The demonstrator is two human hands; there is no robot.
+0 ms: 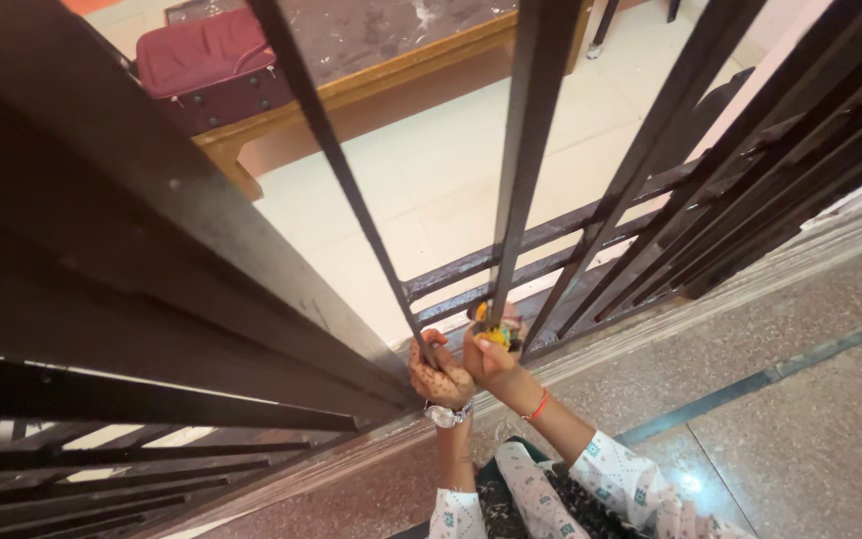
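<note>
I look steeply down a dark metal gate (511,170) of upright bars. My left hand (438,375), with a silver wristwatch and dark patterns on its back, is closed around the foot of a thin slanted bar (351,190). My right hand (492,351), with a red thread at the wrist, presses a small yellow and multicoloured cloth (496,333) against the base of the thicker bar, just above the lower crossbars (541,260). Both hands sit side by side at the gate's bottom.
Beyond the bars lies a pale tiled floor (431,180) with a wooden table (371,60) and a maroon suitcase (207,65) on it. A speckled stone floor (800,419) with a dark inlaid strip runs on my side. A wide dark gate frame (102,230) fills the left.
</note>
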